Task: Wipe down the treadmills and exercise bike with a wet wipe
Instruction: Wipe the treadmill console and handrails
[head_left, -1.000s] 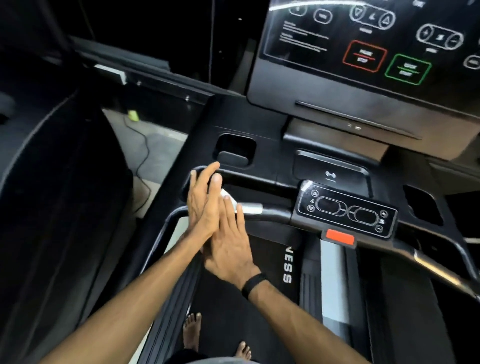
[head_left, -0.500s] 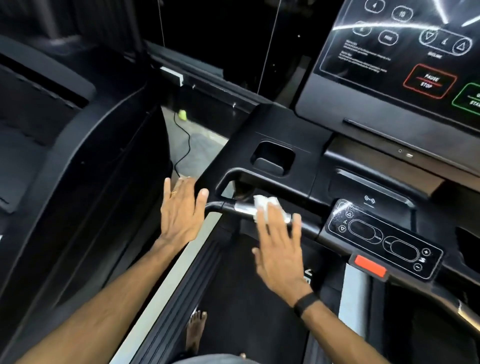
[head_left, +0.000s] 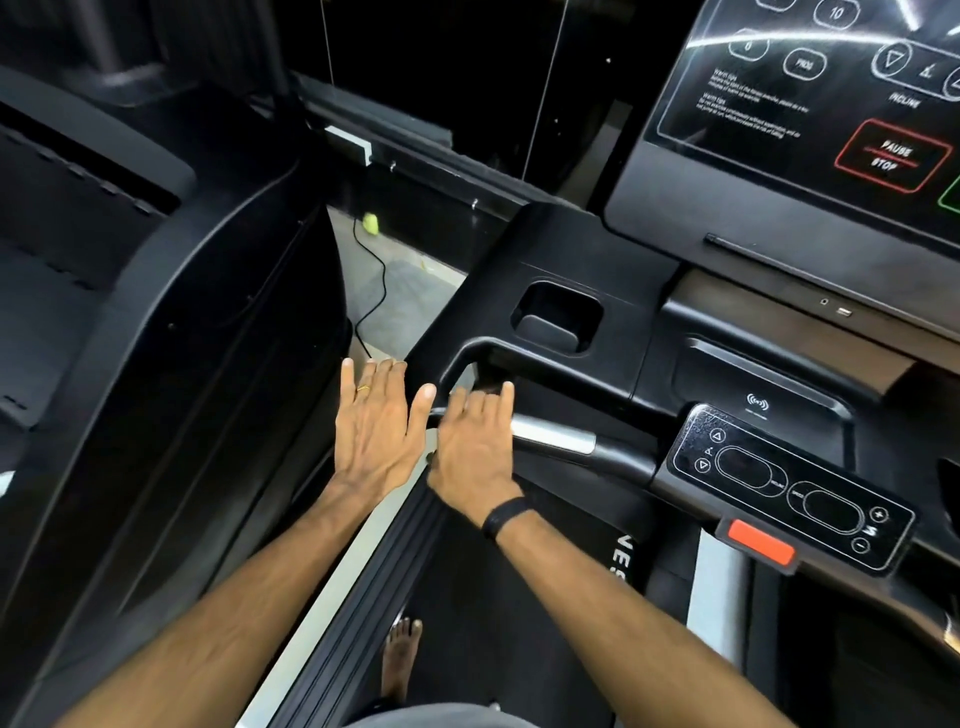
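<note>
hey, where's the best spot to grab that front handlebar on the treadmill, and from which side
Probably the bare silver section of the handlebar, just right of the right hand. Come from above and curl the fingers over: the bar runs crosswise, round, with open space beneath it. Farther right the control panel covers it.

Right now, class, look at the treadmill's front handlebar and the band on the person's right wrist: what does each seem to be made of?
Handlebar: the bright silver section looks like polished or brushed metal, since it catches a sharp highlight; the dark part beside it looks like matte rubber or plastic.
Wristband: plain black and matte, hugging the wrist, probably rubber or silicone, though the picture cannot confirm it.
</note>
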